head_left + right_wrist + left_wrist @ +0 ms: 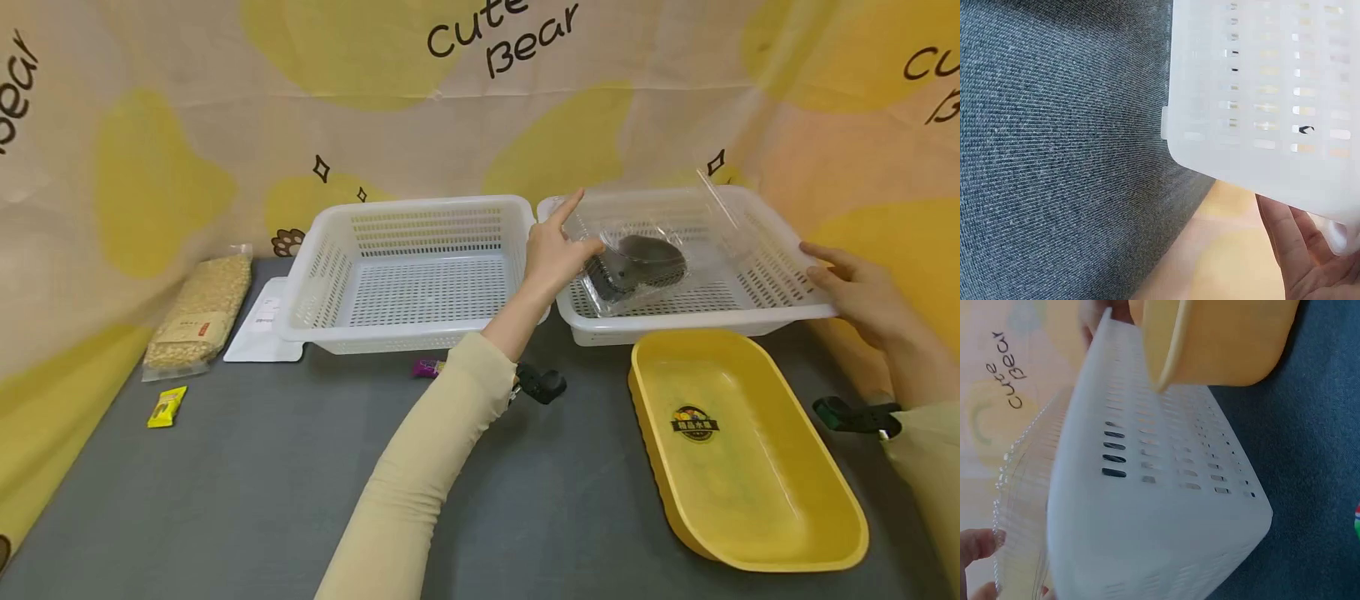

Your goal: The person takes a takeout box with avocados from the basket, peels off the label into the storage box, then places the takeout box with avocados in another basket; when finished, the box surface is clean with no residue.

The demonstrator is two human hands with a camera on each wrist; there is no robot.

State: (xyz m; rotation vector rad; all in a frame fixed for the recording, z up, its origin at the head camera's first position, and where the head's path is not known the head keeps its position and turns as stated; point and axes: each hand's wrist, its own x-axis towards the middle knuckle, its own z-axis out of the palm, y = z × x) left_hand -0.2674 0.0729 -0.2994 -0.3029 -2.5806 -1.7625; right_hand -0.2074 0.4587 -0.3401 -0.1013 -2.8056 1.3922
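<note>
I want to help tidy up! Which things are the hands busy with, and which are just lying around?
In use:
left hand holding the clear plastic box
right hand at the right white basket

Lying about:
left white basket
yellow tray
bag of beans
small yellow packet
white pouch

Empty white basket (408,275) at 12 o'clock; bean bag (198,312) and yellow sachet (167,407) at 9; yellow tray (738,450) at 4.
</note>
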